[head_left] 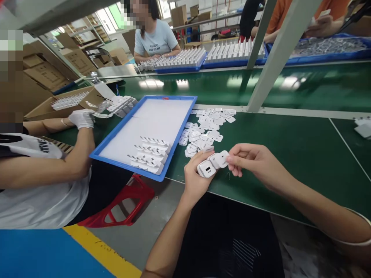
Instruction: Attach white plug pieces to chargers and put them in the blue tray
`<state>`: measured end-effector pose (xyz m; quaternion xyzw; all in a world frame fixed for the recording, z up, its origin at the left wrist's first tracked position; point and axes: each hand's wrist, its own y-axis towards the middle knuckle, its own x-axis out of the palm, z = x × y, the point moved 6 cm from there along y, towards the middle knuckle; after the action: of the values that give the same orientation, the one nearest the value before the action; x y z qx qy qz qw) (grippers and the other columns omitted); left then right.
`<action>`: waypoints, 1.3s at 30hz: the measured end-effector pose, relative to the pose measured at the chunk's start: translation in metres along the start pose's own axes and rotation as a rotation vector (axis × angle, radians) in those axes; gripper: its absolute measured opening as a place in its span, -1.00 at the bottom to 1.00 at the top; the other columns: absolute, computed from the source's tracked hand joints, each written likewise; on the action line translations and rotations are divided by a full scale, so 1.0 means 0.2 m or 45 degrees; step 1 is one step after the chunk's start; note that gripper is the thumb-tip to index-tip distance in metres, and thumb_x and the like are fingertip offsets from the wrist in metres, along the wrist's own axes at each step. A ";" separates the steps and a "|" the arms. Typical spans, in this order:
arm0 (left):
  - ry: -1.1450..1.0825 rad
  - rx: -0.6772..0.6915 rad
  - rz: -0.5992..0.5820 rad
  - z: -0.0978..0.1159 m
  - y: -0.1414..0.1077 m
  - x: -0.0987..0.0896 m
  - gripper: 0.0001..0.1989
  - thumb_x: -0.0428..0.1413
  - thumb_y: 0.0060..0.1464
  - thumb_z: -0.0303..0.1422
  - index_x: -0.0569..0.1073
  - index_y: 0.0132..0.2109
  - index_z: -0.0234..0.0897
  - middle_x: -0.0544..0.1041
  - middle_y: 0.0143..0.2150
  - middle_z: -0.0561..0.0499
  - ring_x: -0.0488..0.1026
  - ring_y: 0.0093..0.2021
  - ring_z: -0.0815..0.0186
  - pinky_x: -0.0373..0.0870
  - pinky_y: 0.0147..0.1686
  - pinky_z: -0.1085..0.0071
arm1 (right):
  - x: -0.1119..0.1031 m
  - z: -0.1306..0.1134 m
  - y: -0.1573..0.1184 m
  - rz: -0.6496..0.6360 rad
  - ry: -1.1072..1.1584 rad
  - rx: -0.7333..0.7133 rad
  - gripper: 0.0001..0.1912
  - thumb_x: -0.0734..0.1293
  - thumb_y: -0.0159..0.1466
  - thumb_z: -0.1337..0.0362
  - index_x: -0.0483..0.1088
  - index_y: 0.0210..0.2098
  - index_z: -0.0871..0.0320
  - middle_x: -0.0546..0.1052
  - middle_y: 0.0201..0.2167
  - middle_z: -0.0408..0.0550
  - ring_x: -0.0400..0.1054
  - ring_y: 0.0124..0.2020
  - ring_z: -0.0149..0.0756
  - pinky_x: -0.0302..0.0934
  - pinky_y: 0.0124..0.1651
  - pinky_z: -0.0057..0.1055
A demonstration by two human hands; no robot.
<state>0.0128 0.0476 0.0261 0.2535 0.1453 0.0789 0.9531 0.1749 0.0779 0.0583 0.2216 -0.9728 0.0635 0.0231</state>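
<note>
My left hand (194, 175) is wrapped round a white USB charger (206, 169), its port face turned toward me. A second white piece (215, 160) sits beside it, partly hidden, so I cannot tell whether it is another charger. Between thumb and fingers, my right hand (246, 160) pinches a small white cover plate (223, 159) with a slot in it, right against that second piece. Just beyond my hands lies a loose pile of similar white cover plates (204, 131). To the left, the blue-rimmed tray (139, 112) holds a few short rows of white chargers (152, 154) with prongs up.
A co-worker's gloved hand (83, 117) is at left near a cardboard box (43, 110) and plastic trays. Across the green bench (290, 135), another person sits behind blue trays of chargers (179, 60). A slanted metal post (278, 65) rises at the bench's far edge. A red stool (121, 208) stands left.
</note>
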 end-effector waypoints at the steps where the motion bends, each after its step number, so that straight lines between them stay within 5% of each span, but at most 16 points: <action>1: 0.019 0.019 -0.006 0.00 0.00 0.00 -0.65 0.35 0.01 -0.39 0.59 -0.01 -0.22 0.64 0.01 -0.14 0.56 0.07 0.11 0.51 0.10 0.13 | 0.03 0.02 -0.01 -0.038 0.055 0.056 -0.70 0.54 0.14 0.09 0.49 -0.47 0.18 0.49 -0.59 -0.12 0.31 -0.59 -0.43 0.24 -0.51 -0.47; 5: 0.095 0.063 0.003 0.03 0.00 0.00 -0.68 0.31 0.05 -0.39 0.59 -0.01 -0.22 0.63 0.02 -0.13 0.56 0.07 0.10 0.53 0.09 0.13 | 0.09 0.08 -0.01 -0.081 0.160 0.186 -0.67 0.55 0.11 0.08 0.45 -0.50 0.18 0.47 -0.59 -0.14 0.26 -0.61 -0.47 0.16 -0.55 -0.49; 14: 0.097 0.058 0.008 0.04 0.00 0.01 -0.69 0.30 0.07 -0.36 0.58 0.00 -0.22 0.63 0.04 -0.11 0.56 0.09 0.10 0.53 0.09 0.12 | 0.08 0.10 -0.01 -0.043 0.021 0.165 -0.78 0.57 0.08 0.13 0.58 -0.50 0.15 0.39 -0.63 -0.17 0.12 -0.59 -0.47 -0.03 -0.53 -0.44; 22: 0.138 0.112 0.025 0.04 -0.01 0.01 -0.67 0.31 0.07 -0.37 0.57 0.01 -0.21 0.61 0.07 -0.11 0.55 0.10 0.11 0.53 0.10 0.15 | 0.09 0.11 -0.01 -0.034 0.056 0.164 -0.87 0.55 0.10 0.19 0.61 -0.48 0.11 0.59 -0.44 -0.11 0.39 -0.35 -0.30 0.25 -0.21 -0.38; 31: 0.086 0.095 0.023 0.03 0.00 0.01 -0.62 0.33 0.01 -0.47 0.57 0.01 -0.21 0.63 0.03 -0.09 0.55 0.11 0.13 0.51 0.12 0.17 | 0.03 -0.03 -0.03 0.009 0.282 -0.021 -0.79 0.42 0.27 0.24 0.33 -0.41 0.14 0.57 -0.33 -0.05 0.50 -0.39 -0.28 0.43 -0.36 -0.36; 39: 0.054 0.069 0.052 0.01 0.01 0.01 -0.61 0.37 -0.05 -0.49 0.59 -0.02 -0.22 0.64 0.00 -0.09 0.57 0.06 0.13 0.52 0.10 0.17 | -0.10 -0.09 0.00 0.208 -0.154 -0.199 -0.82 0.46 0.26 0.24 0.40 -0.38 0.15 0.43 -0.59 -0.20 0.25 -0.61 -0.50 0.19 -0.56 -0.54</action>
<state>0.0149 0.0479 0.0283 0.2805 0.1623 0.0996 0.9408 0.1937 0.0885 0.0747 0.1427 -0.9892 -0.0243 -0.0238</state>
